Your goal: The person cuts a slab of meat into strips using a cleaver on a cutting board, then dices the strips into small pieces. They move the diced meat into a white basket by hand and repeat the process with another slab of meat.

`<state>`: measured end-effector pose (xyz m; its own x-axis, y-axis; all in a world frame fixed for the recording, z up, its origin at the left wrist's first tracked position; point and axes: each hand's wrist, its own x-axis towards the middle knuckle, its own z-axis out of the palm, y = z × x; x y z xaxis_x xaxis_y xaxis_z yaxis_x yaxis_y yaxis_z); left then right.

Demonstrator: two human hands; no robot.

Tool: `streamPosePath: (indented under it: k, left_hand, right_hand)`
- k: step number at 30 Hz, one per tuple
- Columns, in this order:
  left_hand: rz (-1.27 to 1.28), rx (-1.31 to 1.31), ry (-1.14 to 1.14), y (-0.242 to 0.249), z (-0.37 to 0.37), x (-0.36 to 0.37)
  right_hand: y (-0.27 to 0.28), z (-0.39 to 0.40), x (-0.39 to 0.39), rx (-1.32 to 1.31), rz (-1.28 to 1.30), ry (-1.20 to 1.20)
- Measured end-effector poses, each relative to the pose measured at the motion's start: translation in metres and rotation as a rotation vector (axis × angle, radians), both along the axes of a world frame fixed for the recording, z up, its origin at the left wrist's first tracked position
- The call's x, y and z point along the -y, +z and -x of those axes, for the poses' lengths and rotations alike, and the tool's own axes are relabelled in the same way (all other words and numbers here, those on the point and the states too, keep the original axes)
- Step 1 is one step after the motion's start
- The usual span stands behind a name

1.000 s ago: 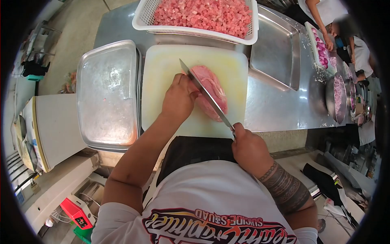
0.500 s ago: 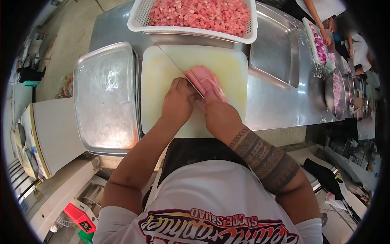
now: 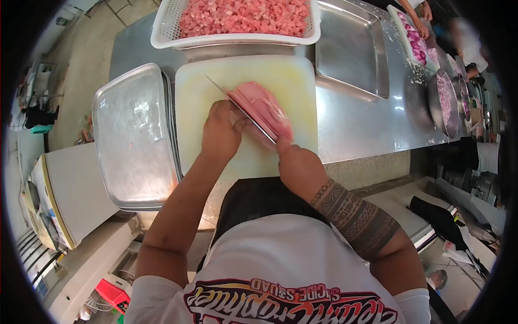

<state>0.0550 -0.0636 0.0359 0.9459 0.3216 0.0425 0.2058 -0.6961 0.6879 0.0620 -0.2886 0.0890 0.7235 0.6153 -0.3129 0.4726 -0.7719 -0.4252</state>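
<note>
On the pale cutting board [image 3: 194,86] lies a slab of raw pink meat [image 3: 263,102]. The long thin knife [image 3: 249,117] runs diagonally across its left side, blade tip toward the upper left. My right hand [image 3: 302,167] is closed round the knife's handle end at the meat's lower right. Against the meat's left edge, beside the blade, my left hand [image 3: 222,129] has its fingers bent and presses a thin piece of meat.
A white basket [image 3: 232,40] of diced meat stands beyond the board. Metal trays lie left [image 3: 132,135] and upper right [image 3: 350,48]. At far right are purple onions [image 3: 413,40], a bowl [image 3: 445,105] and other people's hands.
The view has shifted, moving the board left in the frame. My right hand and the knife handle have drawn back toward the lower right, away from my left hand, showing more blade.
</note>
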Motion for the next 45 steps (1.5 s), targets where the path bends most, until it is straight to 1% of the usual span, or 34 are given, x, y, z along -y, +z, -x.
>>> streamPosePath:
  k: [2,5,8,11,14,17,20,23,26,29,30,33,36,41,45]
  left_hand:
    - [-0.032,0.007,-0.005,-0.001,-0.006,-0.003]
    - [-0.029,0.038,-0.009,-0.001,-0.001,-0.004]
    - [0.046,0.007,0.007,-0.007,0.000,-0.004]
    - [0.024,0.016,0.016,-0.007,0.002,-0.002]
    - [0.118,-0.015,0.102,-0.007,0.002,0.000]
    - [0.189,-0.076,0.211,0.003,-0.005,0.013]
    - [0.269,-0.099,0.375,0.010,-0.013,0.030]
    - [0.285,-0.124,0.471,0.004,-0.015,0.032]
    - [0.628,-0.121,0.537,-0.010,-0.002,0.013]
    - [0.287,-0.168,0.509,0.006,0.022,-0.011]
    - [-0.098,-0.106,0.398,-0.019,0.033,-0.024]
    - [-0.032,0.052,0.270,-0.015,0.041,-0.023]
    - [0.014,0.061,0.067,-0.008,0.029,-0.001]
    - [-0.016,-0.047,0.029,-0.002,0.008,0.009]
    - [0.011,-0.091,0.016,-0.002,0.004,0.007]
  right_hand:
    - [0.006,-0.005,0.002,0.010,-0.010,0.024]
    - [0.063,0.014,0.038,-0.093,0.098,0.034]
    - [0.040,0.024,0.081,-0.169,0.146,0.012]
    - [0.000,0.002,0.079,-0.105,0.046,-0.043]
    - [-0.029,-0.047,0.084,-0.256,-0.209,-0.010]
    - [-0.002,-0.058,0.090,-0.347,-0.265,-0.054]
    - [0.020,-0.041,0.096,-0.320,-0.295,-0.232]
    - [0.032,-0.031,0.102,-0.284,-0.369,-0.340]
    - [0.022,-0.026,0.107,-0.256,-0.390,-0.320]
    - [0.030,-0.015,0.104,-0.261,-0.388,-0.272]
    - [0.032,-0.010,0.102,-0.229,-0.340,-0.234]
    - [0.037,0.005,0.092,-0.128,-0.218,-0.129]
    - [0.038,0.017,0.083,-0.050,-0.145,-0.040]
    - [0.037,0.023,0.072,-0.006,-0.096,0.018]
    - [0.048,0.017,0.060,-0.064,-0.002,0.045]
